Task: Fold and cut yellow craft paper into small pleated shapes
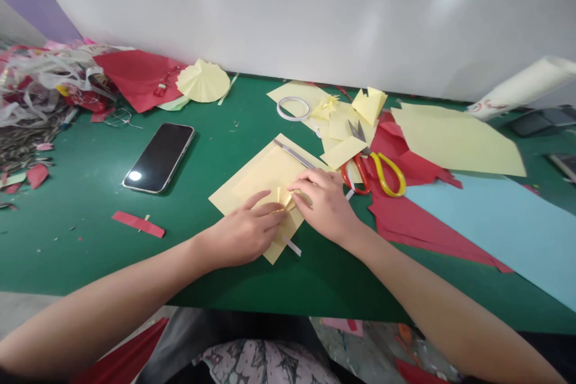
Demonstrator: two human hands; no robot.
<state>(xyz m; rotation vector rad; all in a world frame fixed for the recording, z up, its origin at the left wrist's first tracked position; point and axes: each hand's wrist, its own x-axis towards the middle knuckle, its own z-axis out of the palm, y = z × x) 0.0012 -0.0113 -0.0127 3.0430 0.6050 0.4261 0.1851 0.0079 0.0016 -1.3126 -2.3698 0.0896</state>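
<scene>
One small folded yellow piece [287,198], over a pale yellow sheet [245,187]: pinched in your right hand [327,203], touched by your left hand's [249,229] fingers, whose grip cannot be told. Adjacent: one slim metal tool [294,153] on the sheet; scissors [387,175], red-and-yellow handled, beside your right hand.

The left forearm [135,285], bare, slants in from the near left corner; the right forearm [432,288], also bare, comes from the near right. They converge toward the middle, where the fingertips almost meet. The left hand [252,228] lies back up, its fingers reaching right, slightly parted. The right hand [330,204], a little farther off, has bent knuckles, with thumb and index finger drawn close together.
</scene>
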